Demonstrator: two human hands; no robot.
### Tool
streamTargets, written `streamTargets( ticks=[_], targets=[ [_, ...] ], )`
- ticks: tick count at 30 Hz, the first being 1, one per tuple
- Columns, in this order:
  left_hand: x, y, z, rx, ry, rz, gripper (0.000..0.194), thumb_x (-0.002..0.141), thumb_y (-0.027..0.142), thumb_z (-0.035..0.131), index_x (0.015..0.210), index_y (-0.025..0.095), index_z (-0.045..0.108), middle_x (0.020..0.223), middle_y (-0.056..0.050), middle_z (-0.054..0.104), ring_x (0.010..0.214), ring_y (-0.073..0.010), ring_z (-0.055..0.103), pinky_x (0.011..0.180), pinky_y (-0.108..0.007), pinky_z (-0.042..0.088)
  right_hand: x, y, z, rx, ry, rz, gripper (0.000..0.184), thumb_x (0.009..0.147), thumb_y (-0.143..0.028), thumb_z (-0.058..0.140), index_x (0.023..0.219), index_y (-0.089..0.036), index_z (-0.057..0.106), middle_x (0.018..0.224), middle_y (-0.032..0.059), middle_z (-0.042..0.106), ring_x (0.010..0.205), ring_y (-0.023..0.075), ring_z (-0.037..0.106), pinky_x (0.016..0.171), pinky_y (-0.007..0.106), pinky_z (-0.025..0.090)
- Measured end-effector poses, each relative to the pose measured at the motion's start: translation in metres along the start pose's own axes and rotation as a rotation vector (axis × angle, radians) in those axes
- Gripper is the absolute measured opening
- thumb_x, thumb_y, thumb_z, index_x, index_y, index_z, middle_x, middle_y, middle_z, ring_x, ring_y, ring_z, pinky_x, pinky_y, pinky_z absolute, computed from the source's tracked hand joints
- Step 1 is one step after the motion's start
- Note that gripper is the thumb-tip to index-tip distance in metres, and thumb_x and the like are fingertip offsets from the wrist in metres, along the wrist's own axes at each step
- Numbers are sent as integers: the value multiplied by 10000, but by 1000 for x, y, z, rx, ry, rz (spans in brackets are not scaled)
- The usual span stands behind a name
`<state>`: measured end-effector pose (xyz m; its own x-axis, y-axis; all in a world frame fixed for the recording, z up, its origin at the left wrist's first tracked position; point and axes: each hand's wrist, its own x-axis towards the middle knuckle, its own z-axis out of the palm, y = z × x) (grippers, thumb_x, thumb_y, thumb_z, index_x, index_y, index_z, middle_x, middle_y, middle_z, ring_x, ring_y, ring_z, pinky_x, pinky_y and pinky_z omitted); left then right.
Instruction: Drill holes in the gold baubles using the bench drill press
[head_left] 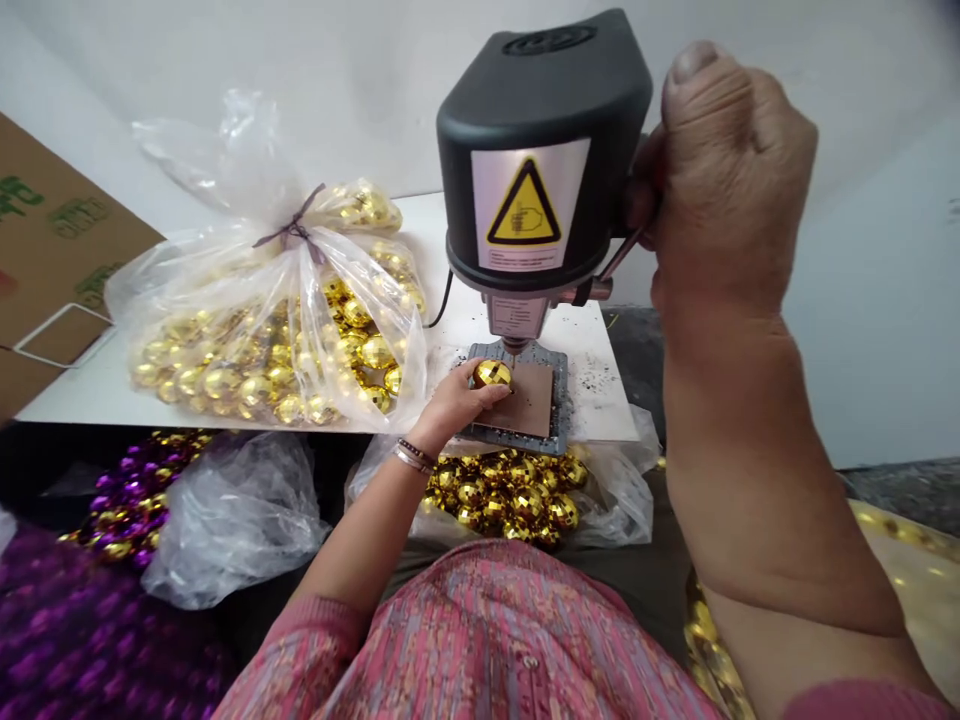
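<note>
Grasping a mirrored gold ball (493,374) under a black bench drill (544,130), your left hand (454,405) rests at 6 o'clock. Your right hand (731,190) clenches the metal lever (622,253) at 3 o'clock.

A gold-faceted bauble (493,375) is glinting on a brown pad (529,405), while a black drill head (544,100) is showing a yellow warning triangle (524,204) over a pink-striped cardigan (480,640).

Faceted gold ball (492,374) showing glossy mirror finish (plastic or glass, can't tell), drill press head (544,100) showing matt black plastic, clear plastic bag (352,280) shining
</note>
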<state>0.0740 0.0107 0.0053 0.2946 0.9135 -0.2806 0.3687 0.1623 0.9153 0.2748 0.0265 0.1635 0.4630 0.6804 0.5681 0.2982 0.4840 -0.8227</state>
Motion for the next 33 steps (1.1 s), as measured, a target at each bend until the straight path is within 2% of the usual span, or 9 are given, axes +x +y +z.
streamTargets(
  ticks=[4,8,13,17,23,30,33],
  targets=[
    [3,9,4,265,97,89,398,746,292,792,1104,164,672,908,-8,699,802,-164,620,731,-283,498,-3,-2,-1,-30,-7,24,356,1013,-405,495,776,-150,421,655,-43,427,600,18,421,557,147,330],
    [3,11,9,423,99,127,502,746,235,785,1220,160,638,1023,-41,725,912,-207,662,830,-324,524,-1,0,-2,-33,-18,30,340,1010,-396,515,791,-150,431,679,-37,434,639,14,441,566,131,344],
    [3,1,20,627,92,283,568,776,197,759,1324,203,607,1268,-92,710,1154,-279,667,1003,-408,526,1,6,0,-15,1,-33,324,1044,-371,435,818,-140,461,667,-30,434,699,31,476,584,135,369],
    [5,-11,23,625,104,357,646,794,183,767,1409,178,569,1433,-126,643,1302,-284,613,1115,-408,487,0,5,0,-4,-3,-14,279,1034,-356,471,852,-146,493,635,-43,425,640,39,468,624,168,419],
    [3,-15,23,525,79,355,568,903,310,705,1434,175,556,1407,-136,665,1253,-282,639,1088,-425,502,-1,5,-1,2,7,-19,286,1036,-361,457,840,-153,482,649,-41,425,655,34,477,653,170,440],
    [1,-7,27,448,89,234,543,845,345,753,1352,200,626,1161,-78,753,1012,-263,698,924,-385,542,-1,7,2,32,29,-71,329,1037,-356,450,774,-168,388,650,-44,402,646,29,457,610,152,396],
    [1,-8,27,434,85,213,526,835,362,754,1329,227,635,1112,-53,756,987,-261,697,900,-372,536,-15,2,0,61,14,-155,335,1025,-334,480,763,-196,322,639,-49,381,587,43,422,607,194,375]
  ],
)
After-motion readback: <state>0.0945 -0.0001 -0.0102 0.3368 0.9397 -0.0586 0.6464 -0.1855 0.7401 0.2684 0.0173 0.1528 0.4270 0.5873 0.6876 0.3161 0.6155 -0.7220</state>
